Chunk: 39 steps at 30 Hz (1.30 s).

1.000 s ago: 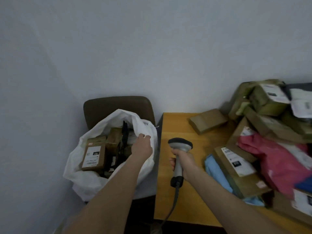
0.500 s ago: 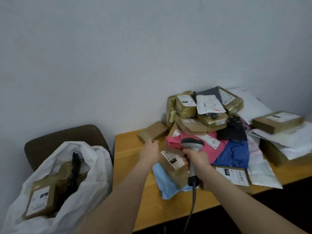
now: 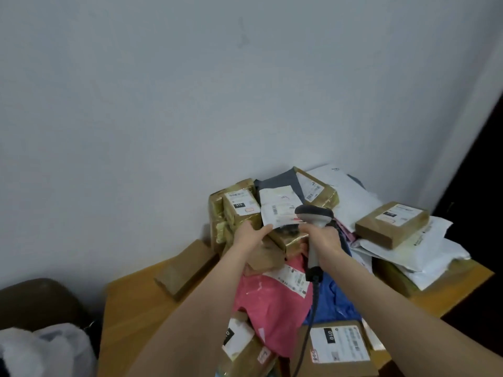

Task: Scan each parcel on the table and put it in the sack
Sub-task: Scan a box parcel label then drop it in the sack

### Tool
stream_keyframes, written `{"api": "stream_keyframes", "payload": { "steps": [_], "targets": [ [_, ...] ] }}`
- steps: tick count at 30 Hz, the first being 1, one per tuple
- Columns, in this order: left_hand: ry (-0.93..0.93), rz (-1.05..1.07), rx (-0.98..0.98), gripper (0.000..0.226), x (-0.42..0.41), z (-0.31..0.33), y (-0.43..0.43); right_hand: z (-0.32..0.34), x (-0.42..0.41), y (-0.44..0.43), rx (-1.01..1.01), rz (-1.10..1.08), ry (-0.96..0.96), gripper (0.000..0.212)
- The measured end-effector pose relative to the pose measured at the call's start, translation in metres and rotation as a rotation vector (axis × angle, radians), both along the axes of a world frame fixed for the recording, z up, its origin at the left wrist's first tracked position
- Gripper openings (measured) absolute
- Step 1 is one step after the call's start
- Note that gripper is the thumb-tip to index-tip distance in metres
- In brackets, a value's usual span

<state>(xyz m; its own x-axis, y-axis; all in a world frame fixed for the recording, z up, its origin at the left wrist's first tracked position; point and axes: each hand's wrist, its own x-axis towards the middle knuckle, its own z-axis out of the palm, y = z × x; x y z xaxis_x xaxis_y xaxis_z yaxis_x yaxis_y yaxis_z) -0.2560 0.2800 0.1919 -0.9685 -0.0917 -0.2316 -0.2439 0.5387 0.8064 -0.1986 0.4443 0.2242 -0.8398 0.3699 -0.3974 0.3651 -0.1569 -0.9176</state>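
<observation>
While my right hand (image 3: 325,240) is curled tight round the grey handle of the scanner (image 3: 314,216), its dark head stands upright just in front of the white flat parcel (image 3: 277,205) on top of the pile, covering that parcel's lower right corner from where I look. The cable (image 3: 310,325) drops from the base of the handle, crosses the blue mailer (image 3: 337,297) and the labelled box nearest me (image 3: 340,346), and leaves at the bottom edge.

My left hand (image 3: 250,236) is stretched out to the lower left edge of the same white parcel. The thumb lies along that edge and touches it, and the fingers are up against the tape-wrapped brown box (image 3: 239,210) just beside it. Whether I have actually closed on the parcel I cannot tell, since the hand is blurred and the fingertips are hidden.

Everything else lies heaped on the wooden table (image 3: 128,308): a pink mailer (image 3: 272,308) under my forearms, a plain brown box (image 3: 187,265) lying apart near the table's left side, and another brown box (image 3: 392,224) resting on white mailers (image 3: 424,251) at the right.

The sack (image 3: 51,346) is well apart from the pile, low at my left beside the table, with only its white crumpled top showing in front of a dark brown chair (image 3: 35,300).
</observation>
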Motion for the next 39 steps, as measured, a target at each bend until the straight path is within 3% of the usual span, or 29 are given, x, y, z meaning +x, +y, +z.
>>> {"api": "stream_keyframes", "payload": {
  "steps": [5,10,13,19,26,31,35,39],
  "targets": [
    [-0.194,0.123,0.338,0.09,-0.05,-0.007,0.027,-0.014,-0.036,0.017,-0.061,-0.03,-0.01,0.012],
    [-0.197,0.34,0.551,0.041,-0.072,-0.013,0.044,-0.022,-0.048,0.029,-0.123,-0.038,-0.018,0.012],
    [-0.156,0.337,0.666,0.027,-0.068,-0.009,0.041,-0.023,-0.049,0.036,-0.173,-0.023,-0.009,0.012],
    [-0.108,0.243,0.753,0.015,-0.034,0.011,0.003,-0.016,-0.044,0.036,-0.191,-0.039,0.066,0.019],
    [-0.087,0.118,0.723,0.021,0.017,0.013,-0.028,-0.012,-0.018,0.004,-0.26,0.189,0.104,0.024],
    [-0.122,0.228,0.621,0.028,0.039,0.004,-0.05,-0.023,-0.002,-0.018,-0.194,0.245,0.117,0.015],
    [-0.012,0.411,0.68,0.016,0.051,-0.002,-0.062,-0.029,0.014,-0.021,-0.147,0.23,0.099,0.019],
    [0.05,0.472,0.67,0.012,0.059,-0.006,-0.064,-0.029,0.044,-0.017,-0.152,0.377,0.073,0.006]
  ]
}}
